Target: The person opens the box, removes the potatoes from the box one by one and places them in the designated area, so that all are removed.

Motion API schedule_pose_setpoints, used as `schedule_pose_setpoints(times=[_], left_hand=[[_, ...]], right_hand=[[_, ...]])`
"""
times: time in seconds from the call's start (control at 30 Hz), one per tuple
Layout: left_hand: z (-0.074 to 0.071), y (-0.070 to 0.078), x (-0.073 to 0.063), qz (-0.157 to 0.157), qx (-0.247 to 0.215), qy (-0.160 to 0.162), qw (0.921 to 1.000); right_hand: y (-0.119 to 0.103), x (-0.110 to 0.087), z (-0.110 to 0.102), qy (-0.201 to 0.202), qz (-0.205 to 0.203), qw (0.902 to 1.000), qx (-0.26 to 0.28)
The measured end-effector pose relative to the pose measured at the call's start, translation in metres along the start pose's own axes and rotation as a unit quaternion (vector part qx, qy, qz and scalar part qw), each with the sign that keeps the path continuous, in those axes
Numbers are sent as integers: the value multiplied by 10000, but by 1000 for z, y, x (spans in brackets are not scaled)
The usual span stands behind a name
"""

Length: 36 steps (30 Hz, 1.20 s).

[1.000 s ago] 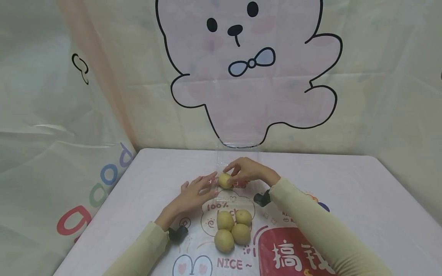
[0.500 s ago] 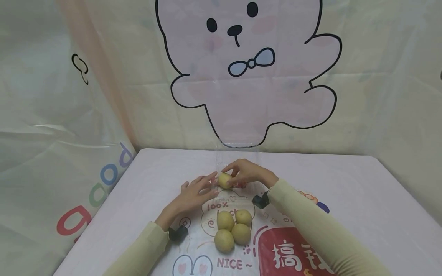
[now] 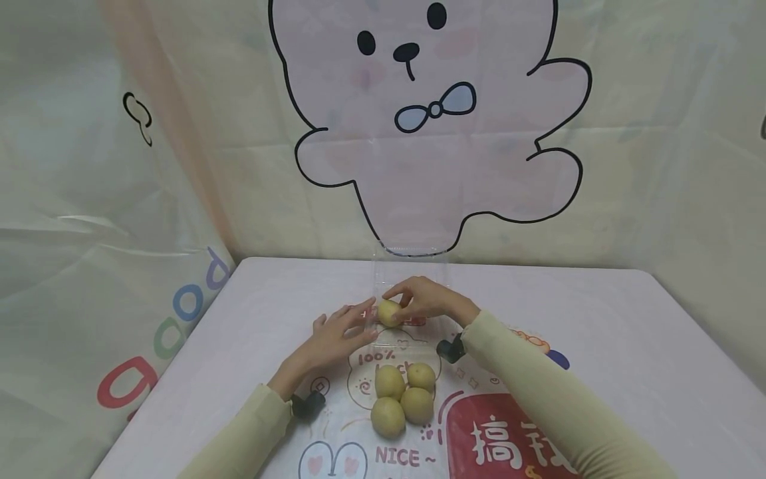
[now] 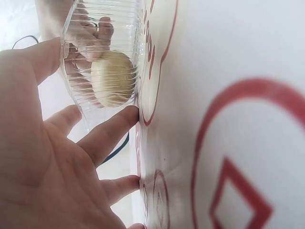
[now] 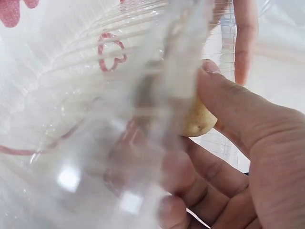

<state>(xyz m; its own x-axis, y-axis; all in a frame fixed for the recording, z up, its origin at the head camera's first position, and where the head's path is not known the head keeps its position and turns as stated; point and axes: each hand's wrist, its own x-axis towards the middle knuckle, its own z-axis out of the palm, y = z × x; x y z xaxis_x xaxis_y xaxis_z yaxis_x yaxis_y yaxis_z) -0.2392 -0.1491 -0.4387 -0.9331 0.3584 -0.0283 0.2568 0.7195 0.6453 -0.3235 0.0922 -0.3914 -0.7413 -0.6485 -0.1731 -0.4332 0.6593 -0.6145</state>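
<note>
A round yellow-green fruit [image 3: 389, 313], pear-like, sits inside the left part of a clear plastic box [image 4: 126, 26]. Thumb and fingers of my right hand [image 3: 426, 297] pinch it, reaching in from the right. Through the ridged wall in the left wrist view, the fruit [image 4: 113, 78] appears low, near the box floor. My left hand [image 3: 338, 338] lies against the box's left side with fingers spread and fairly straight; its thumb [image 4: 45, 59] is at the rim. The near box wall blurs much of the right wrist view and partly covers the fruit [image 5: 199, 119].
Several similar fruits [image 3: 388, 418] lie bunched on the printed white tablecloth [image 3: 287, 286] in front of the box. The box's clear lid [image 3: 413, 269] stands up at the back. A patterned curtain [image 3: 509, 173] hangs behind the table.
My right hand and sleeve have shifted very slightly left and down, with the fruit still pinched. The left hand and the bunched fruits have stayed put.
</note>
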Motion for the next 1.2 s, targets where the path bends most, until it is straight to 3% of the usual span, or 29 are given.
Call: schedule_pose_setpoints(times=[1.2], left_hand=[[1,-1,0,48,9,32,10000]], right_hand=[[-1,-4,-1,-137,-126,9995,238]])
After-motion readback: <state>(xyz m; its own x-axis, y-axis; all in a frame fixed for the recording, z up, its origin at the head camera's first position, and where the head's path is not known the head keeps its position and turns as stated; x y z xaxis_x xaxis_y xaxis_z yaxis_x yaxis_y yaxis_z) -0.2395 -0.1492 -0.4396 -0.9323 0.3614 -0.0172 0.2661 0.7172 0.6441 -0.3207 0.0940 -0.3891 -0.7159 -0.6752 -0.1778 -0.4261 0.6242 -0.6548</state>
